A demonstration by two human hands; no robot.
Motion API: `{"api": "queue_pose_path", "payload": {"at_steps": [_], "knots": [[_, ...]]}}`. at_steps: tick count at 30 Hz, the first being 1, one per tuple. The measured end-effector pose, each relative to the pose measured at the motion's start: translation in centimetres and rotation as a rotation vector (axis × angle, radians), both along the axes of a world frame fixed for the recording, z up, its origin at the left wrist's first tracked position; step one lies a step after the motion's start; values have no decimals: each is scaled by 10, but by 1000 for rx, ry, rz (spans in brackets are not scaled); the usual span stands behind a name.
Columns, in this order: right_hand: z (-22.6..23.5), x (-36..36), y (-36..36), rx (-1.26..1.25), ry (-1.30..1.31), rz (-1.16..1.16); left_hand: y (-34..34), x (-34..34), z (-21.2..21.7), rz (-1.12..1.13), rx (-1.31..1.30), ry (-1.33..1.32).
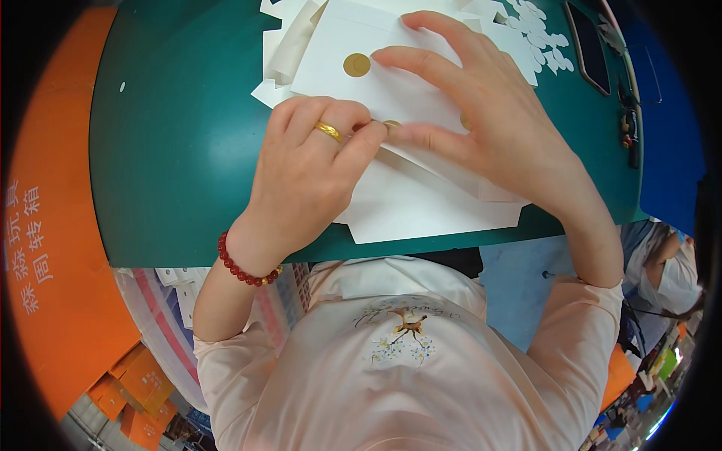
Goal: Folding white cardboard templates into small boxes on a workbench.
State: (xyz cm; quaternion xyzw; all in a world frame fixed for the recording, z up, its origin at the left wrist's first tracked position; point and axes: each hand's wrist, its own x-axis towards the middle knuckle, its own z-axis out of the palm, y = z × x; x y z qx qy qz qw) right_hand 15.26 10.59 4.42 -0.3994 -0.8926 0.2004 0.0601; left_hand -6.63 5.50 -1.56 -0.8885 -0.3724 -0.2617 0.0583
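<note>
Several white flat-cut cardboard pieces (444, 214) lie in front of me, with a white panel (331, 71) on top. A round gold disc (356, 65) shows on that panel. My left hand (312, 161) is closed, its thumb and forefinger pinched at the edge of a second gold disc (391, 123), mostly covered by fingers. Over the panel, my right hand (489, 105) has its fingers spread; the thumb tip comes close to the left fingertips. Part of another gold disc (465, 121) peeks out beside the right hand.
A pile of small white paper pieces (535, 34) lies at the far right of the green table (173, 150). Beyond it are a dark phone (588, 46) and a small black object (630, 128). An orange box (60, 188) stands at the left. Another person (665, 270) is at the right.
</note>
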Motion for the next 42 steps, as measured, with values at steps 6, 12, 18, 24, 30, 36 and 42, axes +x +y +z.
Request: {"api": "queue_pose_path", "payload": {"at_steps": [6,12,18,24,30,36,42], "knots": [[6,-4,-3,59,-95,28,2,-1,1,-2,-74,5],[-12,0,-12,337,-70,10,1,-3,1,-7,-56,37],[-35,0,-11,449,46,-12,-1,-3,2,13,-72,38],[-28,-3,-11,439,63,-24,0,-2,5,15,-60,11],[24,-21,7,-123,-194,47,-4,-8,-5,-12,-7,23],[34,-24,15,-176,-217,50,-3,-9,-8,-51,-29,-34],[40,-29,18,-212,-261,55,-3,-8,-5,-35,-104,-89]]}}
